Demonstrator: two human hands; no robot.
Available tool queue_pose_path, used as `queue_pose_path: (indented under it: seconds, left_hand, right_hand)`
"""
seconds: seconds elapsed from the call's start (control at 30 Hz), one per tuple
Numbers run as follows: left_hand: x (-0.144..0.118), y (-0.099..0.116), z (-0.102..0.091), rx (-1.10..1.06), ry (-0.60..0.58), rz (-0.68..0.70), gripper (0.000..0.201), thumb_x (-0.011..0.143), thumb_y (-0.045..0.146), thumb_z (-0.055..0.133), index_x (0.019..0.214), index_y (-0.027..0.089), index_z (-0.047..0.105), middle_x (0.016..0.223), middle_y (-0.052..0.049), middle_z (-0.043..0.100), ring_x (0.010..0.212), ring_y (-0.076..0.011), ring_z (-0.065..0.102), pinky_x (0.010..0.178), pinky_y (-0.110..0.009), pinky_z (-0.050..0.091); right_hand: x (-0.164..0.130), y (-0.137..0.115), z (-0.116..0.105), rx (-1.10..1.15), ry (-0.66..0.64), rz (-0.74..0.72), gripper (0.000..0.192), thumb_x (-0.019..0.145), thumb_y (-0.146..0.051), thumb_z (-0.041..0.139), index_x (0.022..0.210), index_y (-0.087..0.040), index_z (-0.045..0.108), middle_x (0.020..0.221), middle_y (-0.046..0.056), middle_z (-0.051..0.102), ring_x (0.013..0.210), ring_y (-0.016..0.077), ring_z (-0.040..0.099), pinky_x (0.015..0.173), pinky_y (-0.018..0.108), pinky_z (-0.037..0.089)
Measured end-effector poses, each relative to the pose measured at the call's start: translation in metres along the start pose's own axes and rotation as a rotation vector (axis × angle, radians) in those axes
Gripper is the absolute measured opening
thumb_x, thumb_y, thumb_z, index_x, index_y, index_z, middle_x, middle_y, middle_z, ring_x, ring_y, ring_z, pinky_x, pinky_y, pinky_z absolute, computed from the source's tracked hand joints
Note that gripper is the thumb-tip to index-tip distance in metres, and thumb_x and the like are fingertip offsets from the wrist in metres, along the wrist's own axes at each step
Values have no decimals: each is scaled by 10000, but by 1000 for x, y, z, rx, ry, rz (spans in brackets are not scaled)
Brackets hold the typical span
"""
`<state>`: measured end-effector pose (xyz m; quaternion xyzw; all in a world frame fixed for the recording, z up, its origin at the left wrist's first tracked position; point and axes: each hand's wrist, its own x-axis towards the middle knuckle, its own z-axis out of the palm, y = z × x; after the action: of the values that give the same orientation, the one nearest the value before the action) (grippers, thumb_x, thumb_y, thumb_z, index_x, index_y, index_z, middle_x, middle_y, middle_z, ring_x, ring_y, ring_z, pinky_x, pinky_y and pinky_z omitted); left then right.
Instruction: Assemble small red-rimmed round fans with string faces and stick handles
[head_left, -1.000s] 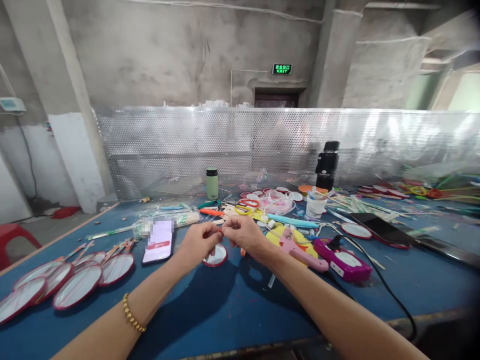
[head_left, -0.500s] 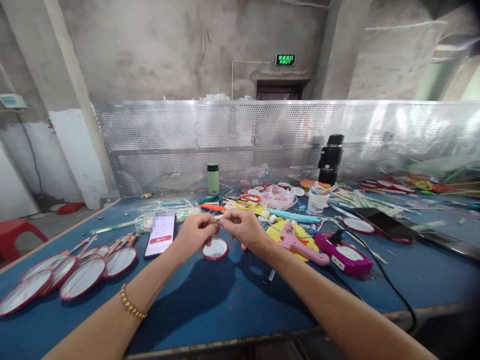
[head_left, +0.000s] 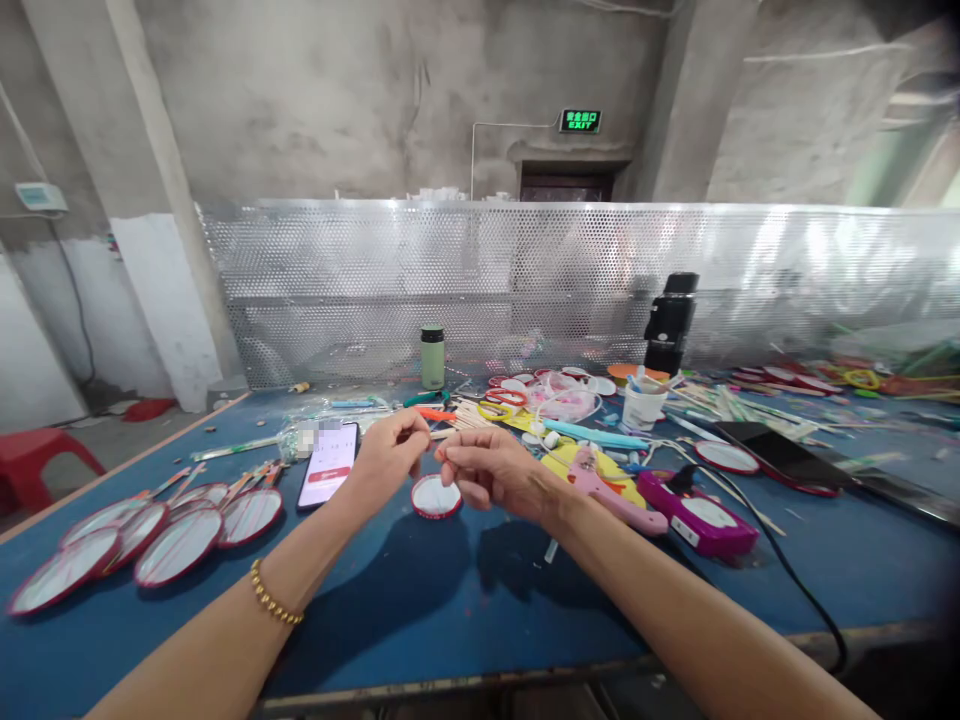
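Observation:
My left hand [head_left: 384, 455] is closed in a pinch above the table, thumb against bent fingers. By its fingertips shows a pale stick end [head_left: 442, 434]; I cannot tell if it is held or lies behind. Just to the right, my right hand [head_left: 491, 468] also pinches, its thumb and forefinger around something too small to name. The two hands are slightly apart. Below them lies a round white disc with a red rim [head_left: 436, 497], partly covered by the right hand's fingers. Behind the hands are a bundle of wooden sticks [head_left: 471, 412] and yellow-handled scissors [head_left: 495, 410].
Several red-rimmed discs [head_left: 180, 548] overlap at left beside a phone [head_left: 330, 468]. To the right are a pink glue gun [head_left: 611, 492], a purple power box [head_left: 699, 515] with a black cable, and a white cup [head_left: 643, 407]. A green bottle [head_left: 433, 358] and black flask [head_left: 671, 325] stand behind.
My hands have drawn slightly apart; the fingertips touched before. My right hand has turned and sunk a little, its fingers now lower over the disc. The whole view has shifted slightly.

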<state>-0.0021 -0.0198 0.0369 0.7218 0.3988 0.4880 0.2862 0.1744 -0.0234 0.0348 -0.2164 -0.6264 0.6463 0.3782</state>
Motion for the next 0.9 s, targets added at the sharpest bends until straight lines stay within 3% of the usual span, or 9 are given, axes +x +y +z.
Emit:
queue_pose_path:
  seconds: [0.1, 0.23, 0.37, 0.47, 0.6, 0.77, 0.9]
  left_hand:
    - [-2, 4, 2, -43, -46, 22, 106, 788, 238, 483, 728, 175, 543, 567, 35, 523, 476, -85, 483, 480, -207, 369]
    - [1, -2, 5, -30, -211, -6, 274, 836, 422, 507, 830, 160, 587, 595, 5, 553, 511, -115, 507, 496, -232, 376]
    - [-1, -19, 4, 366, -148, 76, 422, 761, 567, 574, 833, 155, 637, 834, -88, 631, 761, -203, 578, 654, -293, 419]
    - [-7, -26, 3, 648, -215, 52, 593, 603, 654, 674, 898, 141, 639, 950, -147, 621, 896, -297, 587, 733, -353, 435]
    - [-12, -25, 3, 850, -326, 0, 805, 524, 779, 623, 1022, 146, 602, 1050, -169, 602, 1007, -351, 567, 794, -399, 451]
    - [-11, -25, 6, 938, -356, 23, 782, 523, 785, 611, 978, 149, 613, 1052, -170, 603, 1038, -360, 555, 827, -419, 456]
    - [-9, -29, 7, 929, -346, 33, 657, 573, 732, 621, 892, 158, 636, 971, -150, 609, 966, -335, 577, 780, -397, 467]
  right_hand:
    - [-2, -4, -6, -42, -31, 82, 226, 744, -282, 699, 908, -128, 677, 673, 3, 698, 324, 31, 448, 323, 166, 282]
    - [-8, -13, -17, -180, 91, 62, 285, 744, -306, 708, 972, -135, 707, 614, 1, 690, 299, 32, 430, 305, 164, 286]
    - [-13, -23, -22, -279, 161, 16, 459, 778, -416, 683, 1166, -173, 652, 560, -20, 646, 311, 31, 402, 304, 155, 282]
    - [-15, -28, -20, -387, 165, 23, 529, 720, -460, 722, 1150, -159, 654, 643, -2, 662, 352, 31, 417, 323, 164, 338]
    - [-15, -31, -20, -515, 141, 18, 528, 686, -467, 747, 1101, -156, 649, 802, 22, 639, 533, 74, 552, 393, 171, 413]
    - [-16, -30, -25, -615, 97, 5, 523, 719, -438, 730, 1160, -194, 587, 928, 23, 584, 561, 73, 580, 478, 208, 469]
    - [-16, -26, -27, -706, 104, 46, 636, 717, -431, 738, 1284, -260, 507, 987, 24, 564, 532, 61, 570, 452, 203, 449]
